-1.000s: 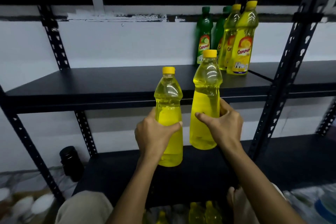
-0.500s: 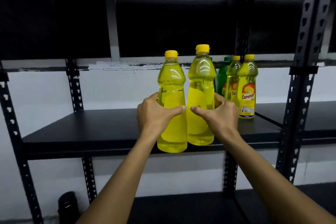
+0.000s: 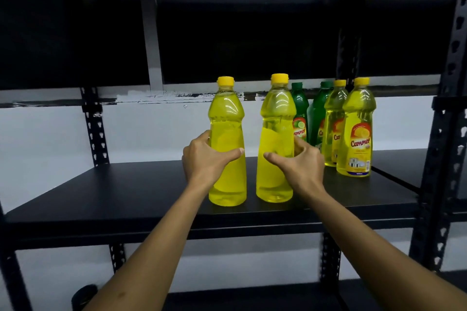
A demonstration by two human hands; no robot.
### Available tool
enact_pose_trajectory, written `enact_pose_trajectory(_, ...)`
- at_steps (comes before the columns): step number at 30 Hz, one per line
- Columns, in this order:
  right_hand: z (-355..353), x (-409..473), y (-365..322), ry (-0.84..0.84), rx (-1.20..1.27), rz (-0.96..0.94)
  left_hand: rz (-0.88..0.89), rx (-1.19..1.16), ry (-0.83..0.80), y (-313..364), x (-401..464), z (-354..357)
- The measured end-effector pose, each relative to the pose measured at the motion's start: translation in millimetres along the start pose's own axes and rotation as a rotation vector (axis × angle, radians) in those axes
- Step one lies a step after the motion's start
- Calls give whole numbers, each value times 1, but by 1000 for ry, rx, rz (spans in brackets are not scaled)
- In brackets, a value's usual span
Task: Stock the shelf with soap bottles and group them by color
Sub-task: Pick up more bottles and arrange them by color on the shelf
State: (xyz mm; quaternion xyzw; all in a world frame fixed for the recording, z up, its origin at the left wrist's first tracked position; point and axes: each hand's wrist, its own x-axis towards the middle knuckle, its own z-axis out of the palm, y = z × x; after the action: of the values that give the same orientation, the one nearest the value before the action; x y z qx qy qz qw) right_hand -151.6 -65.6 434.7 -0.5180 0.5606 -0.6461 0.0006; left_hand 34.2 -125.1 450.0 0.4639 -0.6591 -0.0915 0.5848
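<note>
Two yellow soap bottles stand upright near the front edge of the black shelf (image 3: 126, 192), their labels facing away. My left hand (image 3: 204, 159) grips the left yellow bottle (image 3: 227, 129) around its middle. My right hand (image 3: 300, 161) grips the right yellow bottle (image 3: 276, 124) the same way. A small gap separates the two bottles. Further back on the right stand two labelled yellow bottles (image 3: 356, 134) and, behind them, two green bottles (image 3: 299, 113).
Black perforated uprights (image 3: 449, 108) frame the shelf at the right, with another (image 3: 94, 129) at the back left. A dark shelf board hangs overhead. A lower shelf (image 3: 252, 295) shows below, and a black round object (image 3: 83, 294) sits at the bottom left.
Both hands have lifted the two yellow bottles from below the shelf up onto it. The bottles now stand on the board, a little apart from each other.
</note>
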Motion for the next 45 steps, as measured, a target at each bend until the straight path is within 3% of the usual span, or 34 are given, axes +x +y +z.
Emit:
enact_pose_trajectory(10, 26, 2, 39, -87, 173, -13, -74, -202, -23, -27, -5, 23)
enact_pose_trajectory(12, 28, -1, 42, -90, 174, -28, -56, -140, 5, -27, -19, 29)
enact_pose_trajectory(20, 33, 0, 43, -75, -195, -91, -45, 118, 28, -32, -33, 35)
enact_pose_trajectory(24, 32, -2, 42, -54, -286, -110, -40, 76, -63, -39, -26, 31)
enact_pose_trajectory(31, 18, -5, 49, -145, -1, -7, -142, -236, -329, -59, -8, 15)
enact_pose_trajectory(35, 10, 1, 56, -312, 307, 146, -197, -400, -452, -68, -4, 8)
enact_pose_trajectory(38, 12, 1, 55, -367, 307, 146, -113, -229, -346, -63, -10, 8)
enact_pose_trajectory(41, 17, -4, 50, -289, 88, 80, -90, -102, -184, -53, -21, 12)
enact_pose_trajectory(45, 23, -9, 47, -246, -121, 32, -152, 118, -199, -41, -30, 23)
